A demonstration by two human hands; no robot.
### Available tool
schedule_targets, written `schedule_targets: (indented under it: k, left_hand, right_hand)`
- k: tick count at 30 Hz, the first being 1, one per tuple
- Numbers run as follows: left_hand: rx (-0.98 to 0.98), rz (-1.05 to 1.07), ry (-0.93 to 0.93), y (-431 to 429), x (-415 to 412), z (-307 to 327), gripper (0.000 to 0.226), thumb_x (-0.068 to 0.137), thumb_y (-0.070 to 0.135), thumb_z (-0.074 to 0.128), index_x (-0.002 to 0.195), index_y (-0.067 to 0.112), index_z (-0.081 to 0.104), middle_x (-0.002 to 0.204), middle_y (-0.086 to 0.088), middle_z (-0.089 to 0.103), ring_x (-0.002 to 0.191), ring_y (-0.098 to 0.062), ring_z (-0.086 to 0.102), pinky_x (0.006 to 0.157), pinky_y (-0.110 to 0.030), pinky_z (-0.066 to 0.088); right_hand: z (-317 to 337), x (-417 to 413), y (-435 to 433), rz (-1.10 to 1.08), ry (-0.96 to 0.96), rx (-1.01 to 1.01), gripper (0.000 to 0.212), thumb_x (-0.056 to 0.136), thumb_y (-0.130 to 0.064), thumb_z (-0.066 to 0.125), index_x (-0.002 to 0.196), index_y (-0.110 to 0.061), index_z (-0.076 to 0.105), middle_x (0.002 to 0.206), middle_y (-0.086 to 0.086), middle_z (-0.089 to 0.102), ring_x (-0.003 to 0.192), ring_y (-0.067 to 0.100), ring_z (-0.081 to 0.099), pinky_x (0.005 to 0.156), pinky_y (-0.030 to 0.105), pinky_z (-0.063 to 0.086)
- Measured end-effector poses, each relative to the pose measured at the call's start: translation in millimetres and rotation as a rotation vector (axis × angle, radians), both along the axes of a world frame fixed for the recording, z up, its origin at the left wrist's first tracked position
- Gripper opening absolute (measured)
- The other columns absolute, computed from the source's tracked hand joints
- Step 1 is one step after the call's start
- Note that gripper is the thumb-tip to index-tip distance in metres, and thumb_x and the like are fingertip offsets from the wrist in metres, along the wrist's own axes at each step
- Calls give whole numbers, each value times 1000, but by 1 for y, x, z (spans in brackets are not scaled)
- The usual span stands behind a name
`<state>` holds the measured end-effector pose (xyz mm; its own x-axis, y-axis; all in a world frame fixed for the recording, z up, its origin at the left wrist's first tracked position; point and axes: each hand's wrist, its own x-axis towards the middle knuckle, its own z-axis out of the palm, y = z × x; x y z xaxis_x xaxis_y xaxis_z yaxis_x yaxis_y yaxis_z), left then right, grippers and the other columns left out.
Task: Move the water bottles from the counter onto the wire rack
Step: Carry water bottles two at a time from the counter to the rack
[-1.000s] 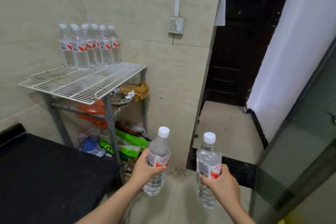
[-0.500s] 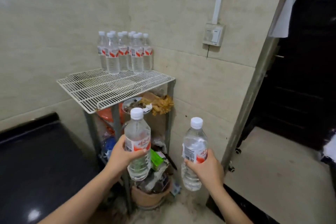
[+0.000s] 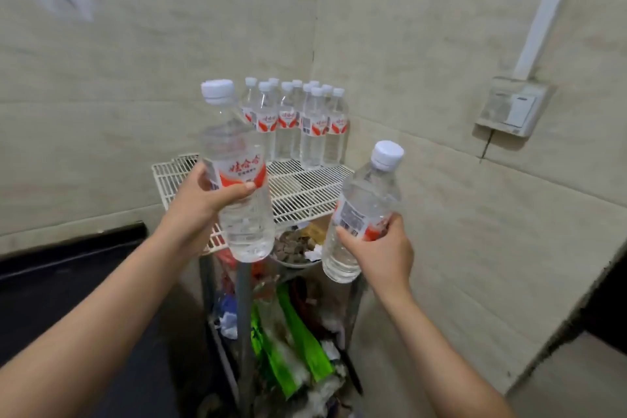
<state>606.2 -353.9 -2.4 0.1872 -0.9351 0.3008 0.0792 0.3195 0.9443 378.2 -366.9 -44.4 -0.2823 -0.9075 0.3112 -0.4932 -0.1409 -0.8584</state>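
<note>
water bottles (image 3: 237, 176), red-white labels, Chinese script, held

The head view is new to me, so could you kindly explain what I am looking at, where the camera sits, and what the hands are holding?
No machine here: the arms belong to a person, and the one camera is worn on their head, looking forward and down. That is why both forearms reach in from the bottom edge.

The left hand grips a water bottle around its label, roughly upright. The right hand grips a second bottle, tilted with its cap leaning right. Both are capped and look full.

Ahead, in the corner of a tiled wall, stands a wire rack. A cluster of bottles already stands at the back of its top shelf; the front part is bare. Below it sit a dish and green packets. A dark counter lies at the left.
</note>
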Motion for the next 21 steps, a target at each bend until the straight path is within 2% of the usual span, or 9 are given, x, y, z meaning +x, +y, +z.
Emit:
schedule_targets:
  k: [2, 4, 6, 10, 14, 18, 21]
  left_hand:
    - [-27, 37, 51, -36, 14, 12, 76, 44, 14, 79, 115, 10, 51, 104, -5, 65, 101, -22, 62, 89, -36, 48]
    - [-47, 83, 81, -71, 26, 18, 75, 48, 13, 80, 116, 9, 50, 107, -6, 64, 102, -22, 61, 91, -37, 45]
    - [-38, 130, 103, -101, 36, 18, 65, 53, 9, 76, 113, 12, 50, 101, -2, 64, 96, -18, 61, 87, -33, 46]
    - [16, 152, 112, -147, 54, 11, 53, 66, -2, 68, 113, 11, 50, 98, -1, 63, 90, -14, 61, 75, -28, 45]
    - [60, 222, 70, -174, 71, -2, 54, 65, -2, 71, 113, 10, 51, 99, -3, 64, 91, -16, 61, 81, -32, 46]
    - [87, 243, 85, -188, 77, -14, 54, 67, -2, 70, 115, 13, 50, 99, -2, 64, 91, -16, 61, 72, -28, 46]
    - [99, 291, 77, -196, 76, -14, 53, 67, -2, 70, 112, 15, 50, 96, 0, 64, 90, -16, 61, 71, -28, 46]
  right_hand:
    - [13, 13, -41, 34, 74, -56, 57, 56, -45, 80, 98, -19, 50, 103, 5, 67, 96, 27, 62, 79, 33, 47]
    - [25, 28, -83, 63, 119, -85, 58, 57, -49, 78, 98, -20, 49, 101, 1, 64, 93, 22, 61, 78, 32, 48]
    - [35, 46, -122, 98, 136, -71, 59, 61, -50, 77, 101, -18, 49, 94, -4, 59, 88, 18, 58, 73, 28, 46]
    - [43, 82, -198, 137, 89, 4, 48, 67, -46, 75, 91, -20, 43, 78, -8, 50, 74, 14, 52, 63, 26, 42]
    - [35, 112, -262, 97, 47, 81, 53, 67, -47, 74, 101, -15, 50, 94, -1, 62, 85, 22, 60, 78, 35, 51]
    - [26, 132, -307, 117, 107, 92, 71, 67, -49, 74, 122, -14, 46, 109, 2, 64, 97, 26, 62, 77, 33, 48]
    - [24, 137, -330, 91, 133, 117, 68, 68, -50, 73, 117, -11, 46, 109, 5, 64, 96, 28, 62, 78, 36, 51]
